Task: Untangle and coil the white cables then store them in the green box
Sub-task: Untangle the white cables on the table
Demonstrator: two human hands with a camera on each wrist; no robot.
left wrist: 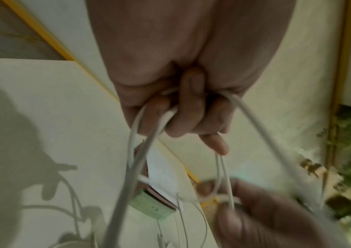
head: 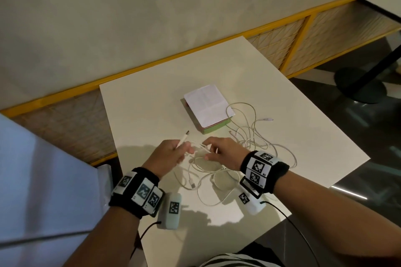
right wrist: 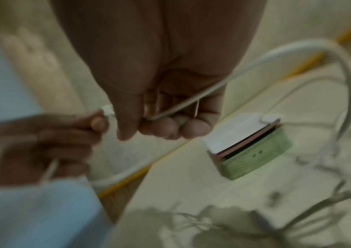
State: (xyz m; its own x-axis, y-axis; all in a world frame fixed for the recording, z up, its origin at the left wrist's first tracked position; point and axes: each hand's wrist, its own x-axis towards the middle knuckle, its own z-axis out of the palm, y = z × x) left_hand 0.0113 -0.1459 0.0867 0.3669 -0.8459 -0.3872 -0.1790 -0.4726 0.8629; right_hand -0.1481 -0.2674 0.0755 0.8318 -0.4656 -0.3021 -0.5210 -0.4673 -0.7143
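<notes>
The cables were thin, white and bendy, and they lay in a messy pile of loops on the desk. Some loops spread out to the right of the box, and more loops lay close to the person, under the two hands. One loose end with a small plug pointed off to the right of the box.

The box was flat and green, with rounded corners and a pink layer under its top. A white sheet of paper with small print lay on top of it. The box sat in the middle of the desk, just past the hands.

The left hand had its fingers curled around cable strands. A long white plug stuck up out of it, pointing toward the box. In the left wrist view, strands ran down from the curled fingers toward the other hand.

The right hand was also curled, and it pinched a cable between thumb and fingers. The two hands were near each other, with short strands going between them.

The desk was smooth and cream. Both wrists wore black bands with black and white square marks. Behind the desk ran a yellow rail with woven panels under it.
</notes>
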